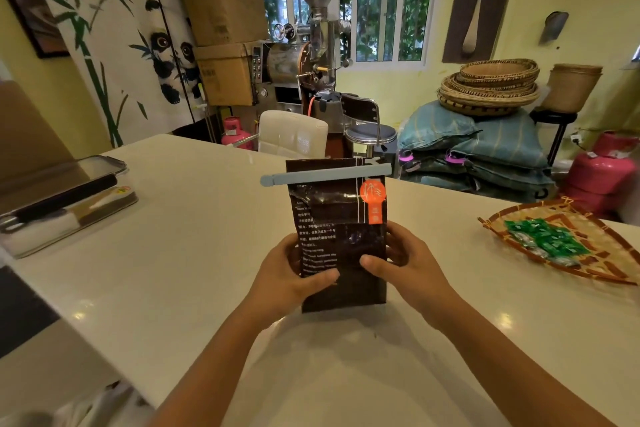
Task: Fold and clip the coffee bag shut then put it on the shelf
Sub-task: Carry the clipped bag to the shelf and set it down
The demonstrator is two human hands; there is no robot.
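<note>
A dark brown coffee bag [341, 215] with an orange label stands upright over the white table [194, 236], its base at or just above the surface. A long pale blue clip [325, 174] is clamped across its folded top. My left hand [294, 276] grips the bag's lower left side, thumb across the front. My right hand [407, 262] grips the lower right side the same way. No shelf is clearly in view.
A clear lidded box [65, 204] lies on the table at the left. A woven tray [568, 243] with green packets sits at the right. Beyond the table stand a white chair [292, 132], a stool [370, 133], a coffee roaster [311, 55], sacks and pink gas cylinders.
</note>
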